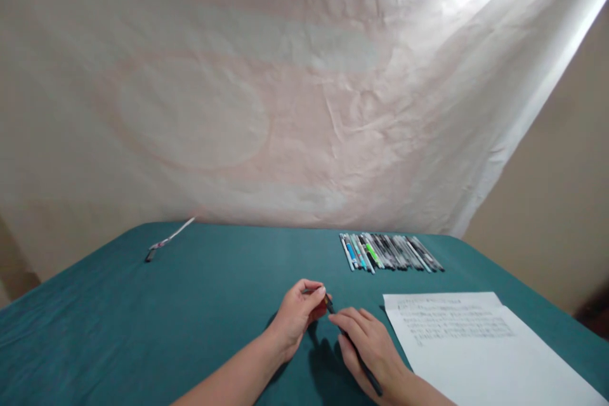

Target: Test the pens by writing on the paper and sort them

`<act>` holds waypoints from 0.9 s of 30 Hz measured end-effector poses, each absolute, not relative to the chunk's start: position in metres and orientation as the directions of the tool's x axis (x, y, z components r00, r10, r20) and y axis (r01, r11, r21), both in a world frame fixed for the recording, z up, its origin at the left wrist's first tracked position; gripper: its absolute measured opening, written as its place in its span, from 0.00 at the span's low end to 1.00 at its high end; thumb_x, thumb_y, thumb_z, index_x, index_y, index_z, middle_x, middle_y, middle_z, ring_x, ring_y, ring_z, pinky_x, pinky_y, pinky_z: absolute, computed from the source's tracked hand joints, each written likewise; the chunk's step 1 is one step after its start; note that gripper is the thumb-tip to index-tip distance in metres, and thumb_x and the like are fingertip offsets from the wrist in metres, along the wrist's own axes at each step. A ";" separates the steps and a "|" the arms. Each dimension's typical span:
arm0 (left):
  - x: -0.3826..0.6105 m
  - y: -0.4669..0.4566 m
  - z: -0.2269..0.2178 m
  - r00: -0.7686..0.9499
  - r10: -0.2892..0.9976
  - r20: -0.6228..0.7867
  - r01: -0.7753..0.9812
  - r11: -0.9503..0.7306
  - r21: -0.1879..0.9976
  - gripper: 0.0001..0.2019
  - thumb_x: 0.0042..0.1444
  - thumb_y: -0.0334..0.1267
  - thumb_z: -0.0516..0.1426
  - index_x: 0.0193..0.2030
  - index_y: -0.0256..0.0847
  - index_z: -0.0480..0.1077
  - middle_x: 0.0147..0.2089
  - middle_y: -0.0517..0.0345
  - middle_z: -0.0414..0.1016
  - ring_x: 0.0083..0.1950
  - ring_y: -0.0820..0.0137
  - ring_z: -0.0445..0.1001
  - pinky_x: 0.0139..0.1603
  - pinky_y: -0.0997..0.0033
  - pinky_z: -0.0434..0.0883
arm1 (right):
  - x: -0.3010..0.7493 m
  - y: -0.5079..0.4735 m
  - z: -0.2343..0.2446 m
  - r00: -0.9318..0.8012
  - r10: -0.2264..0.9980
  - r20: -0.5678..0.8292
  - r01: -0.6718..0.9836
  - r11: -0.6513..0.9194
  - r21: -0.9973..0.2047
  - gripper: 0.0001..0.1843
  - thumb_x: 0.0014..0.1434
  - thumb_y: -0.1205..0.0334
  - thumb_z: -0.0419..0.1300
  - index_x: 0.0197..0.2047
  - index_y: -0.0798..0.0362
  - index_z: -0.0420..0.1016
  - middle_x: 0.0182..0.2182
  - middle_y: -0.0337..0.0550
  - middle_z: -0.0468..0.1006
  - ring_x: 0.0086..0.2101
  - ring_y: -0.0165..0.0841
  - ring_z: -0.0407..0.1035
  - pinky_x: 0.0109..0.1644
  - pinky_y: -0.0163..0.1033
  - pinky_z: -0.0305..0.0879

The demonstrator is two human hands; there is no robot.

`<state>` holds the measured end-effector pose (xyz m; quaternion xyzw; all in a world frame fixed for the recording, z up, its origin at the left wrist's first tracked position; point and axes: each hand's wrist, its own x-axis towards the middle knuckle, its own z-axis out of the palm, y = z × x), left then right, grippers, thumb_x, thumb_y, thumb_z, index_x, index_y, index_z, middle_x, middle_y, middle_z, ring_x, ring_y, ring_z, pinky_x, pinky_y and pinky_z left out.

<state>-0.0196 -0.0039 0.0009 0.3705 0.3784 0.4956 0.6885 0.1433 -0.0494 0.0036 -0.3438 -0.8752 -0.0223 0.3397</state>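
Observation:
A slim dark pen [364, 368] slants between my hands, low in the middle of the head view. My right hand [368, 342] is closed around its barrel, and the back end sticks out below the palm. My left hand [299, 314] pinches the pen's upper end between thumb and fingers, where a small brownish part shows. Whether that part is a tip or a cap I cannot tell. Both hands are just above the green cloth, casting shadows on it. To the right of my right hand lie white paper sheets [476, 368] with rows of handwriting along the top.
A row of several pens and markers [390, 252] lies side by side at the back right of the green-covered table [228, 292]. A narrow white strip with a dark end [164, 242] lies at the back left. Behind the table hangs a pale sheet [304, 114].

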 end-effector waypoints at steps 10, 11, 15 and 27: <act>-0.013 -0.010 -0.004 0.208 0.974 -0.089 -0.395 0.166 0.903 0.14 0.46 0.43 0.62 0.36 0.39 0.66 0.32 0.57 0.74 0.32 0.74 0.71 0.35 0.75 0.66 | 0.141 -0.040 -0.013 -0.560 0.545 0.624 0.627 0.771 -0.111 0.13 0.56 0.72 0.45 0.41 0.53 0.67 0.30 0.44 0.69 0.29 0.32 0.62 0.33 0.37 0.57; -0.013 -0.010 -0.005 0.212 0.974 -0.082 -0.401 0.164 0.901 0.14 0.46 0.43 0.62 0.36 0.39 0.66 0.32 0.57 0.74 0.32 0.74 0.71 0.35 0.75 0.66 | 0.141 -0.040 -0.014 -0.561 0.545 0.623 0.630 0.769 -0.107 0.13 0.56 0.72 0.45 0.41 0.53 0.67 0.30 0.44 0.69 0.29 0.32 0.62 0.33 0.37 0.57; -0.012 -0.009 -0.004 0.205 0.976 -0.075 -0.398 0.153 0.905 0.15 0.45 0.44 0.62 0.35 0.38 0.66 0.32 0.56 0.74 0.32 0.73 0.72 0.35 0.74 0.67 | 0.141 -0.039 -0.012 -0.566 0.544 0.619 0.633 0.768 -0.098 0.13 0.56 0.72 0.45 0.40 0.53 0.66 0.30 0.43 0.69 0.30 0.32 0.63 0.34 0.37 0.57; -0.025 0.012 -0.017 -0.106 0.994 -0.023 -0.420 -0.024 0.907 0.17 0.46 0.44 0.61 0.40 0.37 0.66 0.34 0.54 0.75 0.36 0.71 0.74 0.40 0.72 0.68 | 0.149 -0.045 0.011 -0.423 0.725 0.543 0.666 0.655 -0.356 0.12 0.56 0.67 0.52 0.44 0.51 0.66 0.33 0.41 0.72 0.33 0.32 0.66 0.38 0.36 0.61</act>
